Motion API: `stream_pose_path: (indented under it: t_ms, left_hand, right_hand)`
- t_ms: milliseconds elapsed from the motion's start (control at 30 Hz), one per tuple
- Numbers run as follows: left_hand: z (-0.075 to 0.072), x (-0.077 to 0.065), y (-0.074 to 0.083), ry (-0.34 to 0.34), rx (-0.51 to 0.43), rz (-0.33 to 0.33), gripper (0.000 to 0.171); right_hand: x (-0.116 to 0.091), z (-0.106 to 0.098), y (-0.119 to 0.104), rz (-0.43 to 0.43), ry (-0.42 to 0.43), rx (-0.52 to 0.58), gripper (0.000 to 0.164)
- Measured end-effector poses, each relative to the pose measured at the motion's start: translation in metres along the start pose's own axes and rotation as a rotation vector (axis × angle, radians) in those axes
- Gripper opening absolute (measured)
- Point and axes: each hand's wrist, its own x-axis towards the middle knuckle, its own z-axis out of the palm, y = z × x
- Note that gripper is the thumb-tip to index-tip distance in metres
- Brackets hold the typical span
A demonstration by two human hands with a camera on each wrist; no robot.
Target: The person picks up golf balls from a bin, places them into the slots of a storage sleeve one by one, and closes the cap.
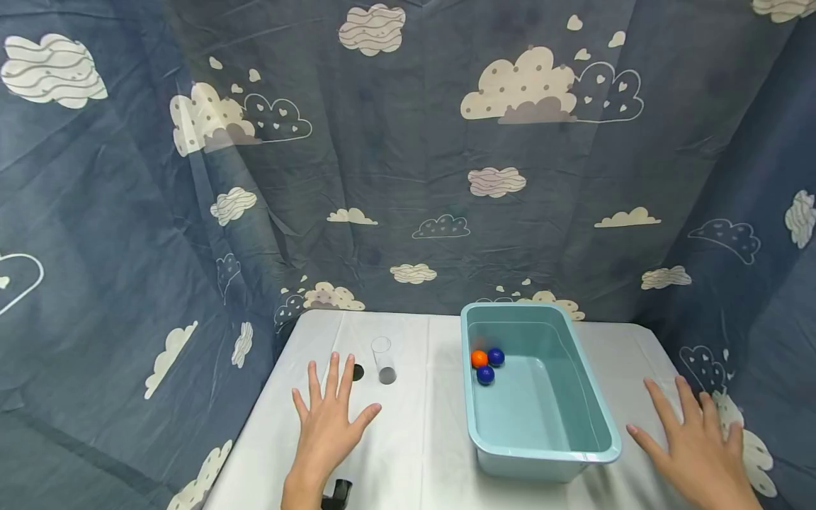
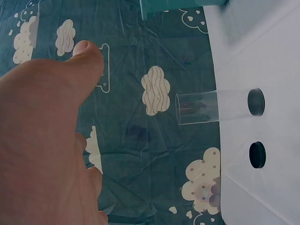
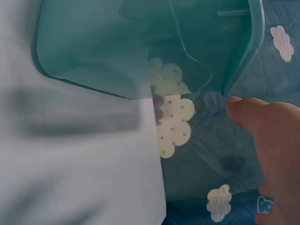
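My left hand (image 1: 328, 428) hovers over the left part of the white table, fingers spread and holding nothing. Just beyond its fingertips stands a clear cylinder (image 1: 383, 354) with a dark base. Beside that cylinder lies a black round lid (image 1: 358, 372), seen whole in the left wrist view. My right hand (image 1: 704, 446), likewise spread and without anything in it, is to the right of a light teal plastic bin (image 1: 542, 450) and apart from it. Inside the bin, by its left wall, an orange ball (image 1: 479, 359) touches a blue ball (image 1: 496, 357) and another blue ball (image 1: 485, 375).
A white cloth covers the table (image 1: 440, 425). Dark blue curtains (image 1: 408, 142) with cloud prints hang behind it and at both sides. A black strap piece (image 1: 338, 494) shows at my left wrist.
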Motion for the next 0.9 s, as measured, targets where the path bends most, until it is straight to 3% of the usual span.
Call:
stream_pose_path:
  t_ms: [233, 367, 633, 900]
  left_hand:
    - [-0.005, 0.004, -0.002, 0.013, -0.098, 0.010, 0.095]
    - [-0.007, 0.011, -0.006, 0.010, -0.161, 0.028, 0.095]
    - [-0.010, 0.027, -0.021, -0.030, -0.159, 0.036, 0.097]
    - [0.007, 0.044, -0.019, 0.022, -0.436, 0.045, 0.093]
  right_hand:
    - [0.013, -0.021, -0.004, -0.072, 0.041, -0.029, 0.103]
    - [0.029, -0.040, -0.014, -0.139, 0.061, 0.009, 0.102]
    - [0.062, -0.072, -0.048, -0.281, 0.070, 0.107, 0.099]
    - [0.090, -0.088, -0.099, -0.369, -0.055, 0.266, 0.093]
